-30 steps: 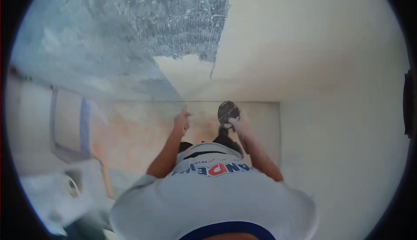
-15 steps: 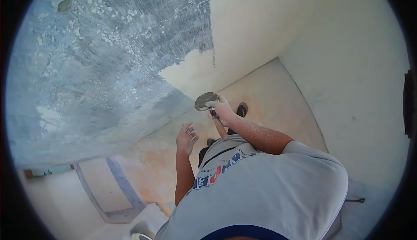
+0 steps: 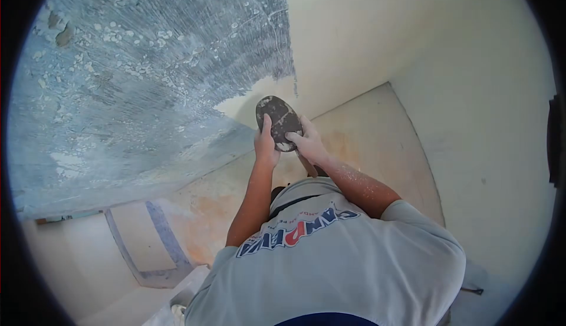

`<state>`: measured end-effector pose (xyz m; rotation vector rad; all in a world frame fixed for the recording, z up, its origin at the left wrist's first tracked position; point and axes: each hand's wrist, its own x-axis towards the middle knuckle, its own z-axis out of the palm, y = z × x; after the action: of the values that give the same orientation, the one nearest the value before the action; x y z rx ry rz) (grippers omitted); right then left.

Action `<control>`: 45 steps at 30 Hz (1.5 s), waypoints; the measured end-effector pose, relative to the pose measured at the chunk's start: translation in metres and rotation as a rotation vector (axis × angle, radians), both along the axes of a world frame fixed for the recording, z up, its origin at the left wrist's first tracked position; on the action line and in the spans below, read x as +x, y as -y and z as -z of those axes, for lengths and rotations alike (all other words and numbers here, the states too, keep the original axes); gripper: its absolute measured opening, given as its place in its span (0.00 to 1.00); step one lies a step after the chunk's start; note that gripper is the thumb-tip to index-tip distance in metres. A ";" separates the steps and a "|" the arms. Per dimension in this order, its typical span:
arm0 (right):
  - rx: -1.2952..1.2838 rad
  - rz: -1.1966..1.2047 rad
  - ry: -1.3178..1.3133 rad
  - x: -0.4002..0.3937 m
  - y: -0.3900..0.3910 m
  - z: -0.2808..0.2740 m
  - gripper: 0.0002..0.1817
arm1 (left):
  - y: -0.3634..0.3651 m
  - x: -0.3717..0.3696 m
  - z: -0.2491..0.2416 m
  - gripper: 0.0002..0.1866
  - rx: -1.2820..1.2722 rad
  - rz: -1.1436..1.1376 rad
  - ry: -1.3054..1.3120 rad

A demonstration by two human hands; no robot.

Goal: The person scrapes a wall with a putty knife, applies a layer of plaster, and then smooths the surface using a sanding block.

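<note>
Both my hands grip a dark oval disc (image 3: 279, 119) smeared with white patches, held up in front of the wall. My left hand (image 3: 266, 144) has its thumb on the disc's face at the left edge, and its other fingers are behind. My right hand (image 3: 309, 143) pinches the lower right edge, thumb on the face. Below that hand a wooden handle (image 3: 307, 165) sticks out. Whether it is joined to the disc is hidden. White dust coats my right forearm.
A rough grey-blue wall (image 3: 147, 90) with white spots stands to the left. It meets a smooth cream area (image 3: 342, 37). The dusty floor (image 3: 371, 143) has orange stains. A pale wall (image 3: 489, 119) rises at the right. A pale panel with blue-grey borders (image 3: 144, 237) is lower left.
The disc has come up and turned its face toward me. My left hand, open and apart before, now grips its left side. My right hand still holds it.
</note>
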<state>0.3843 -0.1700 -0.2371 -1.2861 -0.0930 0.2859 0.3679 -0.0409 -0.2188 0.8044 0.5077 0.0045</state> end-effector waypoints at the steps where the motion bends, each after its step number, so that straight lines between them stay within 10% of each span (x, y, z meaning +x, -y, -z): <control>1: -0.004 -0.016 -0.032 0.006 0.004 -0.012 0.16 | 0.004 0.007 0.001 0.25 0.045 -0.076 -0.035; 15: -0.248 0.107 -0.049 0.092 -0.018 0.026 0.21 | 0.013 0.059 0.043 0.23 0.619 -0.175 -0.101; 45: -0.416 0.186 0.107 0.116 -0.028 0.039 0.17 | 0.010 0.081 0.059 0.24 0.827 -0.175 -0.008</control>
<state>0.5000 -0.1415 -0.2763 -1.7116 -0.0028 0.0763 0.4488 -0.0508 -0.2781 1.5630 0.5864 0.3951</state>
